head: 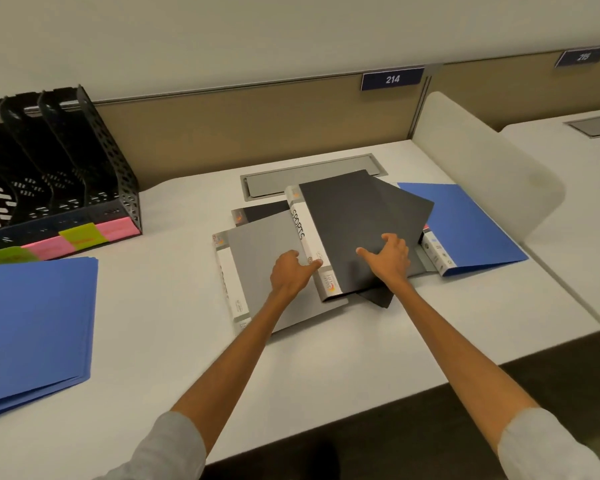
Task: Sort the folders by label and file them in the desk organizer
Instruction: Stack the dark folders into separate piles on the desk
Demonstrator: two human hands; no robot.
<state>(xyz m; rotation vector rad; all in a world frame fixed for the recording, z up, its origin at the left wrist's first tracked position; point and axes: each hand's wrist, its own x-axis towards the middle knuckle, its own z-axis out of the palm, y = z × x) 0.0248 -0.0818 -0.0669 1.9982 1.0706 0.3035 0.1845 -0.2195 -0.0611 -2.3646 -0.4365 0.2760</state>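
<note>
The SPORTS folder (354, 216), black with a white spine that carries its label, lies on top of a loose pile on the table (174, 306), well to the right of the desk organizer (66, 161) and a little nearer the person. The left hand (291, 273) has its fingers (314, 265) curled and closed on the near end of the spine, in what looks like a pinch. The right hand (388, 259) rests on the black cover, fingers spread and only lightly bent, gripping nothing.

Under it, on the side toward the organizer, lies a grey folder (267, 258), and more dark covers fan out beneath on the side away from it. A blue folder (465, 223) lies further right of the organizer than the pile. A stack of blue folders (32, 323) lies just in front of the organizer, whose front edge bears pink and green labels (73, 239).

The folder looks light, with a firm spine but thin, smooth plastic covers that will likely flex and slide over the ones below. The spine seems the best place to hold, one hand there and the other steadying the cover, so it comes off the pile without dragging its neighbours and can stand spine-out in a slot
</note>
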